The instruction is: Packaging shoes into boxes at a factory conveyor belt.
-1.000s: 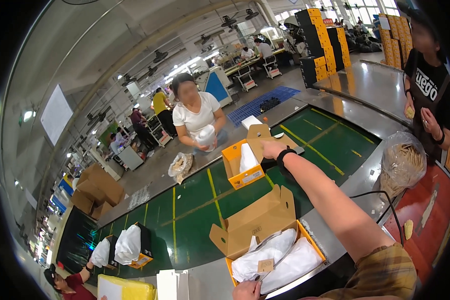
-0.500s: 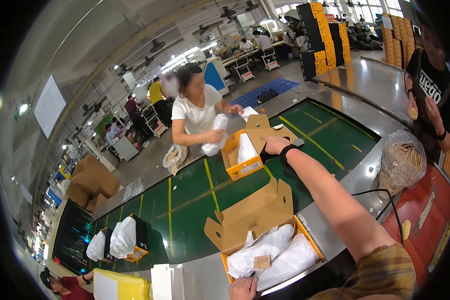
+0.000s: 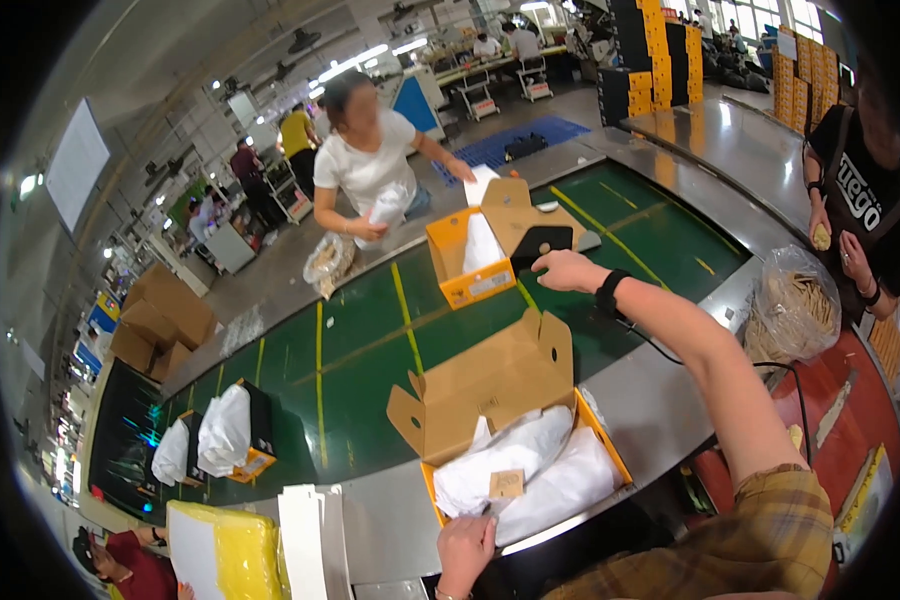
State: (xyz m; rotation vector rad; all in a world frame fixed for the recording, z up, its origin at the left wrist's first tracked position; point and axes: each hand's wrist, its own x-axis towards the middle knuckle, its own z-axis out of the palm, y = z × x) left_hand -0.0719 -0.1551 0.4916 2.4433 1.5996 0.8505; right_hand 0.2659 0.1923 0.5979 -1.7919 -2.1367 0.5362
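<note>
First, we take the near box, orange-walled and open, as landmark; it rests on the metal tabletop beside the green belt. Within it lie two white wrapped bundles, side by side, with a brown tag on the left one. Our left hand is at the near box's near side, fingers close together; whether this grip pinches anything we cannot tell. Our right hand extends beyond the near box, its fingers just beside the black flap of the far box; we cannot tell whether that grip is closed on the flap.

Between the bundles and the belt, the near box's raised brown lid stands as a barrier. Left of the near box we note white card sheets, a yellow plastic-wrapped pack and, on the belt, two dark boxes with white bundles. Right of it, a black cable curves near our forearm and a clear bag holds brown pieces. Beyond it, across the belt, a co-worker holds another white bundle.
</note>
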